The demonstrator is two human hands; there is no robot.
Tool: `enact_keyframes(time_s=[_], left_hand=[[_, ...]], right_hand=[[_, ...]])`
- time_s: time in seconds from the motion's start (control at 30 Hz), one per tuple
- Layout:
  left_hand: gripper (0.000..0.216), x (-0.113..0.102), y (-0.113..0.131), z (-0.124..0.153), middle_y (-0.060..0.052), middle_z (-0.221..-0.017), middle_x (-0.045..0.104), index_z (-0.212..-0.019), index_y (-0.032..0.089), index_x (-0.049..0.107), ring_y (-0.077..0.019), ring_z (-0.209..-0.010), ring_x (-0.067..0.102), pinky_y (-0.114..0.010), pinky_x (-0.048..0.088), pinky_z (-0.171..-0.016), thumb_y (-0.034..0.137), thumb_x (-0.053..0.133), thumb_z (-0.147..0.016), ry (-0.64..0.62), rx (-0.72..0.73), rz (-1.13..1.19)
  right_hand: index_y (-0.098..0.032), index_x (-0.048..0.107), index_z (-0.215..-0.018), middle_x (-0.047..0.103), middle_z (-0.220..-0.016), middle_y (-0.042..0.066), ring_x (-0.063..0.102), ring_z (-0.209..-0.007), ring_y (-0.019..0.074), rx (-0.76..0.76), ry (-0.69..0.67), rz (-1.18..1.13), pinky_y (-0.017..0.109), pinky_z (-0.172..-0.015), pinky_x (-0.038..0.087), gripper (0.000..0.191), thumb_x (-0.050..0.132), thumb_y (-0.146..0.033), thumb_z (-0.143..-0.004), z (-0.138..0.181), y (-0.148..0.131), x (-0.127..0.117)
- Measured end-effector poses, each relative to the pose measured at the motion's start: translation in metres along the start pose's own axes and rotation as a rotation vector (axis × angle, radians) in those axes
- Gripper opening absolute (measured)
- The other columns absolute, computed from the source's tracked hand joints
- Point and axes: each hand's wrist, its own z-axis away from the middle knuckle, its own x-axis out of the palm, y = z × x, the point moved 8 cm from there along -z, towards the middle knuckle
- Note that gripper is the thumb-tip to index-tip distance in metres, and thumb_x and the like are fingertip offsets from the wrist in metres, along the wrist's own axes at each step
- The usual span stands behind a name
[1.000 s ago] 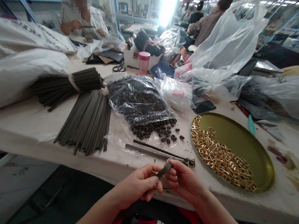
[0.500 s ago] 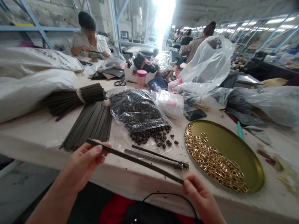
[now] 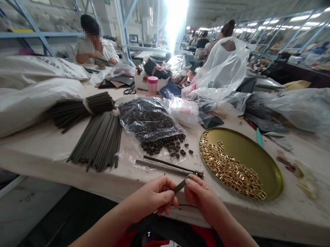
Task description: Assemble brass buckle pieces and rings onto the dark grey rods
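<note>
My left hand and my right hand meet just in front of the table edge, both pinched on a thin dark strap whose short end shows between the fingertips. Right behind them two finished dark straps with a metal end lie on the table. A round gold tray with several small gold buckles sits to the right. A clear bag of small dark loops lies behind, with loose loops spilled in front of it.
Loose dark straps and a tied bundle lie at left, by big white sacks. Clear plastic bags, a pink cup and scissors stand farther back. Other people work at the far tables.
Half a second ago my hands were wide apart with the strap stretched between them. Now they are drawn together in front of me, and only a short end of the strap shows.
</note>
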Motion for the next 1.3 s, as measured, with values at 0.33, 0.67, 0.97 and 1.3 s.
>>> enact_keyframes(time_s=[0.33, 0.67, 0.97, 1.3], left_hand=[[0.034, -0.007, -0.025, -0.02, 0.003, -0.066, 0.052, -0.086, 0.013, 0.052, 0.001, -0.038, 0.024, -0.018, 0.007, -0.036, 0.036, 0.068, -0.066, -0.035, -0.089, 0.455], [0.03, -0.023, -0.026, -0.037, 0.006, -0.057, 0.05, -0.078, 0.016, 0.047, -0.0007, -0.035, 0.029, -0.017, 0.014, -0.034, 0.045, 0.054, -0.076, -0.019, -0.141, 0.216], [0.027, -0.047, -0.02, -0.052, 0.011, -0.046, 0.037, -0.073, 0.018, 0.043, -0.0029, -0.035, 0.021, -0.015, 0.012, -0.033, 0.044, 0.048, -0.075, 0.165, -0.109, 0.032], [0.024, -0.047, 0.027, -0.034, 0.011, -0.045, 0.031, -0.078, 0.015, 0.051, -0.0041, -0.039, 0.022, -0.017, 0.017, -0.039, 0.039, 0.051, -0.073, 0.272, 0.071, -0.047]], right_hand=[[-0.013, 0.049, -0.053, 0.033, -0.045, -0.007, 0.029, -0.04, 0.0032, 0.535, -0.178, -0.739, 0.013, -0.037, 0.02, 0.024, 0.062, -0.028, -0.067, -0.015, 0.061, 0.026], [-0.018, 0.045, -0.06, 0.037, -0.049, -0.007, 0.03, -0.044, 0.0065, 0.153, 0.058, -0.049, 0.019, -0.044, 0.025, 0.029, 0.056, -0.041, -0.075, -0.036, 0.034, -0.008], [-0.019, 0.059, -0.078, 0.052, -0.075, 0.003, 0.047, -0.066, 0.017, -0.322, 0.364, 1.083, 0.03, -0.065, 0.033, 0.008, 0.055, -0.025, -0.074, -0.105, -0.063, -0.093], [-0.019, 0.057, -0.092, 0.054, -0.065, -0.001, 0.051, -0.059, 0.0133, -0.215, 0.093, 0.571, 0.027, -0.058, 0.041, 0.022, 0.053, -0.035, -0.078, -0.085, -0.053, -0.051]])
